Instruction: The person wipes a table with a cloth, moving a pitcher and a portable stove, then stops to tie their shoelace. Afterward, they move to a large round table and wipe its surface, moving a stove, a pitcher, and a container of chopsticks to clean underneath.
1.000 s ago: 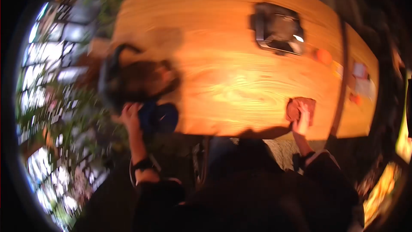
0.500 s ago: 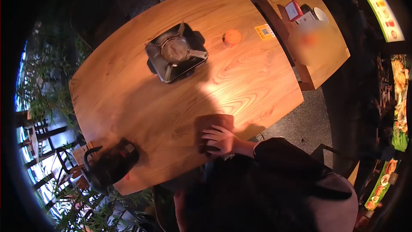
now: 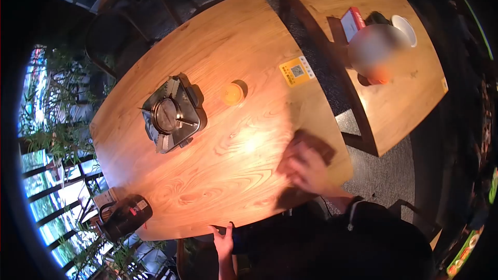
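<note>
My right hand (image 3: 307,168), smeared by motion, presses down on a folded brown cloth (image 3: 322,146) on the right part of the wooden table (image 3: 207,181). Its fingers lie over the cloth. At the table's near edge is my left hand (image 3: 224,239), with thumb and a finger apart; a small dark patch beside the fingers cannot be made out. Farther up the table stand a portable gas stove (image 3: 174,116) and a round orange-lidded container (image 3: 232,94).
A black kettle (image 3: 127,218) stands at the near left corner. A yellow QR-code sticker (image 3: 296,71) lies at the right edge. The second table (image 3: 410,109) holds a red-and-white box (image 3: 353,23), a white bowl (image 3: 404,31) and a blurred area. Plants (image 3: 57,119) line the left.
My right hand and the cloth have moved right across the table. My left hand now shows at the near edge. The view has turned, so the stove appears lower and farther left.
</note>
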{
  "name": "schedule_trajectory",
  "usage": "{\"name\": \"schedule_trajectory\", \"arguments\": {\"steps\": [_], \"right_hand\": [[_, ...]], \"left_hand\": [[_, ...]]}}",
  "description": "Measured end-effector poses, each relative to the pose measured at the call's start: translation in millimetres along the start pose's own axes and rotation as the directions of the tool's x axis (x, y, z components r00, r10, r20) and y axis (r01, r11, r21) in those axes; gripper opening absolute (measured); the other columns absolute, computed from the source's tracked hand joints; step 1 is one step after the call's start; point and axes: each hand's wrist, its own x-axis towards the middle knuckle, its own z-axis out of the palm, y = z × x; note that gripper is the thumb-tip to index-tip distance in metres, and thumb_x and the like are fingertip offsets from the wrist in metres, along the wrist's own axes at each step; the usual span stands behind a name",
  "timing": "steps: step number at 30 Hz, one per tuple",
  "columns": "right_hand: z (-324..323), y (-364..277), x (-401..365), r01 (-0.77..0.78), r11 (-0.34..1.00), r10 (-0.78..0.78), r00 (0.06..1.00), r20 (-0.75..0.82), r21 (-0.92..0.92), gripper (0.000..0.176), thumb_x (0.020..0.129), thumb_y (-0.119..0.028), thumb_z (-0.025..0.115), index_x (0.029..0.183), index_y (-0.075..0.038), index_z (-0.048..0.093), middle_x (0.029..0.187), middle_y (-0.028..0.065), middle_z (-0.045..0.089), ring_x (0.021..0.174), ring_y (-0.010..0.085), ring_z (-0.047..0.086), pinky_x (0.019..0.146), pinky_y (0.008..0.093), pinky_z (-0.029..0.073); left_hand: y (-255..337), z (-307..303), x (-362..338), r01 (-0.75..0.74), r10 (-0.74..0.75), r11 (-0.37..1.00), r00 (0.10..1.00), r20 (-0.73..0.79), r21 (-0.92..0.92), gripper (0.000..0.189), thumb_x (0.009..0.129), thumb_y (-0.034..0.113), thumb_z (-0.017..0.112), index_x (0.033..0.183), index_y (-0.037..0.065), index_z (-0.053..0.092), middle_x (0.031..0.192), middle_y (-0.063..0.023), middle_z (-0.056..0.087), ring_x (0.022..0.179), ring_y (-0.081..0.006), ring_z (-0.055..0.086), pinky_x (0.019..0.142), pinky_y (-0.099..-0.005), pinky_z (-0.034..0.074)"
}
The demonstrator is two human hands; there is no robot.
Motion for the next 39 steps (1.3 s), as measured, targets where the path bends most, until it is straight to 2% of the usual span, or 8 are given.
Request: {"name": "schedule_trajectory", "arguments": {"steps": [17, 19, 21, 23, 25, 28, 32, 39], "right_hand": [[7, 185, 513, 0.315, 0.889, -0.367, 0.924, -0.106, -0.331, 0.059, 0.088, -0.025, 0.06, 0.144, -0.016, 0.043, 0.151, 0.0123, 0.039, 0.142, 0.0318, 0.033, 0.115, 0.0479, 0.029], [25, 173, 556, 0.407, 0.844, -0.462, 0.883, -0.088, -0.348, 0.057, 0.091, -0.027, 0.056, 0.145, -0.017, 0.042, 0.152, 0.0119, 0.038, 0.142, 0.0306, 0.033, 0.116, 0.0463, 0.028], [50, 147, 593, 0.496, 0.817, -0.524, 0.852, -0.018, -0.292, 0.059, 0.089, -0.017, 0.058, 0.146, -0.014, 0.042, 0.152, 0.0134, 0.039, 0.143, 0.0329, 0.032, 0.116, 0.0456, 0.026], [65, 94, 606, 0.529, 0.812, -0.515, 0.848, 0.122, -0.247, 0.058, 0.095, -0.036, 0.054, 0.144, -0.008, 0.041, 0.149, 0.018, 0.04, 0.141, 0.0311, 0.034, 0.115, 0.0438, 0.027], [93, 64, 611, 0.645, 0.756, -0.641, 0.764, 0.067, -0.113, 0.054, 0.096, -0.035, 0.052, 0.142, -0.008, 0.044, 0.148, 0.0179, 0.043, 0.14, 0.0314, 0.036, 0.115, 0.0438, 0.027], [106, 43, 593, 0.732, 0.681, -0.728, 0.675, 0.115, 0.012, 0.051, 0.095, -0.034, 0.054, 0.139, -0.007, 0.049, 0.149, 0.0158, 0.042, 0.14, 0.0307, 0.036, 0.116, 0.0431, 0.026], [81, 64, 558, 0.773, 0.63, -0.766, 0.603, 0.225, 0.074, 0.05, 0.092, -0.03, 0.056, 0.137, -0.009, 0.051, 0.149, 0.0158, 0.043, 0.14, 0.0311, 0.037, 0.116, 0.0445, 0.026], [-3, 134, 452, 0.476, 0.873, -0.454, 0.873, 0.18, -0.107, 0.057, 0.085, -0.022, 0.063, 0.14, -0.013, 0.05, 0.149, 0.0153, 0.043, 0.141, 0.0339, 0.036, 0.116, 0.0461, 0.026]], "left_hand": [[111, -37, 29, 0.403, -0.446, 0.894, 0.84, 0.309, 0.193, 0.122, 0.068, 0.061, 0.079, 0.136, -0.024, 0.023, 0.103, -0.0358, 0.064, 0.101, -0.0483, 0.062, 0.085, -0.046, 0.053], [164, -57, 37, 0.415, -0.397, 0.91, 0.882, 0.255, -0.02, 0.041, 0.08, 0.016, 0.058, 0.113, -0.009, 0.062, 0.103, -0.0242, 0.067, 0.091, -0.0284, 0.065, 0.082, -0.0352, 0.051], [170, -66, 45, 0.435, -0.418, 0.9, 0.848, 0.325, 0.024, 0.045, 0.083, 0.022, 0.06, 0.116, -0.008, 0.061, 0.107, -0.0279, 0.066, 0.096, -0.0336, 0.065, 0.088, -0.0366, 0.051], [150, -54, 50, 0.445, -0.433, 0.893, 0.813, 0.39, 0.065, 0.049, 0.085, 0.028, 0.061, 0.12, -0.007, 0.06, 0.111, -0.0316, 0.065, 0.102, -0.0387, 0.064, 0.093, -0.0379, 0.05], [84, -26, 26, 0.201, -0.211, 0.978, 0.935, 0.286, 0.064, 0.119, 0.066, 0.055, 0.083, 0.132, -0.025, 0.027, 0.099, -0.0282, 0.068, 0.1, -0.0437, 0.064, 0.083, -0.045, 0.053], [99, -34, 28, 0.439, -0.5, 0.864, 0.8, 0.332, 0.245, 0.131, 0.064, 0.057, 0.084, 0.139, -0.024, 0.013, 0.102, -0.0402, 0.061, 0.105, -0.0515, 0.059, 0.087, -0.0474, 0.05], [98, -35, 26, 0.399, -0.467, 0.881, 0.82, 0.33, 0.254, 0.131, 0.065, 0.057, 0.083, 0.139, -0.025, 0.012, 0.099, -0.0409, 0.061, 0.1, -0.0521, 0.06, 0.084, -0.0486, 0.05], [96, -28, 21, 0.422, -0.457, 0.889, 0.848, 0.268, 0.179, 0.123, 0.068, 0.048, 0.084, 0.138, -0.025, 0.013, 0.094, -0.0394, 0.062, 0.096, -0.0506, 0.062, 0.083, -0.0475, 0.05]]}}
